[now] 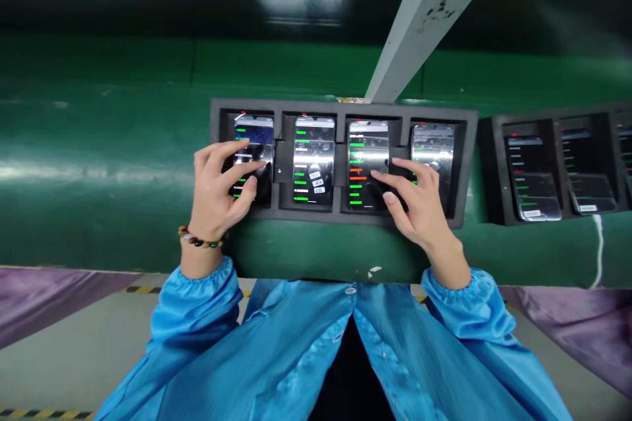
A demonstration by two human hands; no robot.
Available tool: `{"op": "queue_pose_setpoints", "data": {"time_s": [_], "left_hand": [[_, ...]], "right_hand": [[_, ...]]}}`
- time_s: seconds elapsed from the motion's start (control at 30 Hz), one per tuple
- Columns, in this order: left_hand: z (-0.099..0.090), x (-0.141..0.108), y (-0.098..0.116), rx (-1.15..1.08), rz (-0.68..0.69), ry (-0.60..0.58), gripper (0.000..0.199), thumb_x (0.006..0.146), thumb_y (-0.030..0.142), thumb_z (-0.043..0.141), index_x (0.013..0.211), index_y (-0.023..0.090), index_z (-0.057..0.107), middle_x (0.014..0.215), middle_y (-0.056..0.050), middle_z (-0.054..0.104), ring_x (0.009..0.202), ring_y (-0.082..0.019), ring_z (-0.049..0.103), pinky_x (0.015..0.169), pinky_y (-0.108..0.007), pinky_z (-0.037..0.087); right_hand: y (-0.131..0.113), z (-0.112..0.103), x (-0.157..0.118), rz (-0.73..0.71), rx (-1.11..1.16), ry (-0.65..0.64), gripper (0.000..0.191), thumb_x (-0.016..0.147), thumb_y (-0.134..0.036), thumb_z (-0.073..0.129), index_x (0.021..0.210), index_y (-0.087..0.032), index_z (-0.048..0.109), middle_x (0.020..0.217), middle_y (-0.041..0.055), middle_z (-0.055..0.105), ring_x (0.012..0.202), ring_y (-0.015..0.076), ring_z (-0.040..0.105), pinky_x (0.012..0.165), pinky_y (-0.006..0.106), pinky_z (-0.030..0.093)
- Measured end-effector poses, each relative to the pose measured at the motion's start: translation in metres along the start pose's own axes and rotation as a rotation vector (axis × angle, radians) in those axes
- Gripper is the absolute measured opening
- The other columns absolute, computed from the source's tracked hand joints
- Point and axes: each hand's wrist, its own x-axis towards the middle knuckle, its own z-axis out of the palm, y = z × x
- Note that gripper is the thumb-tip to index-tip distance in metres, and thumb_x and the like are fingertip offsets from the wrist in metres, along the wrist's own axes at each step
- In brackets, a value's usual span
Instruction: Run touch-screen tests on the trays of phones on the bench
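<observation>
Several smartphones with lit screens lie face up in the slots of a black foam tray (340, 216). Over the leftmost phone (265, 138), my left hand (217, 184) has its fingers spread, the index fingertip at the screen. My right hand (419, 200) is open too, its index fingertip at the screen of the third phone (364, 145), near lines of orange text. Between them, the second phone (311, 151) shows green and white text lines and bears small white stickers. The fourth phone (434, 138) is partly hidden by my right hand.
A second black foam tray (498, 204) with more phones stands to the right; a white cable (600, 250) runs from one phone there. A grey metal post (424, 20) rises behind the near tray. All rest on a green work surface (113, 145).
</observation>
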Motion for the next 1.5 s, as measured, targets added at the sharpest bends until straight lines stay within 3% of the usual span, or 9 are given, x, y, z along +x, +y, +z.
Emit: {"op": "queue_pose_setpoints", "data": {"time_s": [0.13, 0.4, 0.53, 0.67, 0.8, 1.0, 1.1, 1.33, 1.5], "left_hand": [[-0.001, -0.007, -0.006, -0.033, -0.041, -0.004, 0.029, 0.099, 0.046, 0.067, 0.121, 0.036, 0.083, 0.156, -0.004, 0.066, 0.144, -0.040, 0.055, 0.127, -0.069, 0.040], [0.002, -0.007, -0.006, -0.060, -0.059, 0.028, 0.031, 0.100, 0.049, 0.066, 0.123, 0.034, 0.082, 0.155, -0.006, 0.066, 0.143, -0.040, 0.055, 0.127, -0.070, 0.038], [0.002, -0.010, -0.007, -0.047, -0.075, 0.086, 0.029, 0.101, 0.045, 0.065, 0.123, 0.034, 0.081, 0.156, -0.005, 0.066, 0.144, -0.039, 0.055, 0.127, -0.069, 0.039], [0.003, -0.010, -0.005, -0.026, -0.114, 0.104, 0.028, 0.101, 0.044, 0.064, 0.118, 0.033, 0.082, 0.153, -0.005, 0.068, 0.143, -0.038, 0.056, 0.127, -0.068, 0.041], [0.003, -0.010, -0.005, 0.001, -0.105, 0.161, 0.027, 0.101, 0.037, 0.062, 0.115, 0.028, 0.084, 0.149, -0.007, 0.070, 0.140, -0.037, 0.058, 0.123, -0.067, 0.045], [0.001, -0.013, -0.010, -0.004, -0.156, 0.140, 0.027, 0.098, 0.033, 0.062, 0.112, 0.034, 0.086, 0.156, -0.003, 0.065, 0.145, -0.038, 0.054, 0.126, -0.070, 0.042], [0.002, -0.011, -0.012, -0.047, -0.210, 0.108, 0.030, 0.098, 0.033, 0.061, 0.115, 0.034, 0.086, 0.160, 0.000, 0.062, 0.149, -0.039, 0.049, 0.129, -0.069, 0.039], [0.002, -0.011, -0.011, -0.091, -0.257, 0.068, 0.034, 0.103, 0.041, 0.058, 0.127, 0.036, 0.082, 0.169, -0.001, 0.054, 0.155, -0.040, 0.043, 0.131, -0.069, 0.034], [-0.001, -0.014, -0.016, -0.177, -0.296, 0.159, 0.041, 0.111, 0.049, 0.049, 0.137, 0.035, 0.077, 0.164, -0.005, 0.059, 0.155, -0.034, 0.050, 0.132, -0.061, 0.039]], "right_hand": [[-0.004, 0.005, 0.012, 0.072, -0.040, -0.023, 0.044, 0.115, -0.039, 0.043, 0.154, -0.027, 0.059, 0.153, 0.0095, 0.070, 0.157, 0.0342, 0.049, 0.125, 0.059, 0.039], [-0.005, 0.007, 0.020, 0.137, -0.043, 0.006, 0.047, 0.115, -0.042, 0.042, 0.160, -0.030, 0.052, 0.162, 0.0069, 0.065, 0.162, 0.0347, 0.041, 0.126, 0.060, 0.035], [-0.008, 0.006, 0.014, 0.078, -0.041, 0.085, 0.042, 0.115, -0.039, 0.043, 0.150, -0.030, 0.063, 0.150, 0.0076, 0.072, 0.157, 0.0335, 0.050, 0.124, 0.057, 0.034], [-0.012, 0.010, 0.009, 0.032, -0.055, 0.024, 0.038, 0.114, -0.037, 0.043, 0.136, -0.030, 0.074, 0.135, 0.0075, 0.078, 0.146, 0.0311, 0.061, 0.123, 0.054, 0.033], [-0.012, 0.014, 0.011, 0.078, -0.064, 0.034, 0.040, 0.114, -0.037, 0.045, 0.145, -0.028, 0.069, 0.141, 0.0109, 0.074, 0.150, 0.0318, 0.056, 0.121, 0.053, 0.035], [-0.011, 0.015, 0.011, 0.099, -0.033, 0.057, 0.042, 0.113, -0.039, 0.048, 0.149, -0.030, 0.067, 0.146, 0.0127, 0.070, 0.150, 0.0358, 0.056, 0.120, 0.057, 0.036], [-0.021, 0.019, 0.015, 0.070, -0.025, 0.049, 0.042, 0.113, -0.039, 0.048, 0.149, -0.030, 0.067, 0.147, 0.0124, 0.070, 0.149, 0.0361, 0.056, 0.120, 0.058, 0.037], [-0.056, 0.042, 0.041, -0.089, 0.039, -0.115, 0.041, 0.114, -0.036, 0.046, 0.151, -0.031, 0.063, 0.138, 0.0086, 0.078, 0.153, 0.0329, 0.053, 0.124, 0.057, 0.033], [-0.059, 0.050, 0.046, -0.082, 0.022, -0.086, 0.042, 0.115, -0.034, 0.047, 0.154, -0.031, 0.059, 0.139, 0.0057, 0.079, 0.155, 0.0337, 0.051, 0.124, 0.058, 0.031]]}}
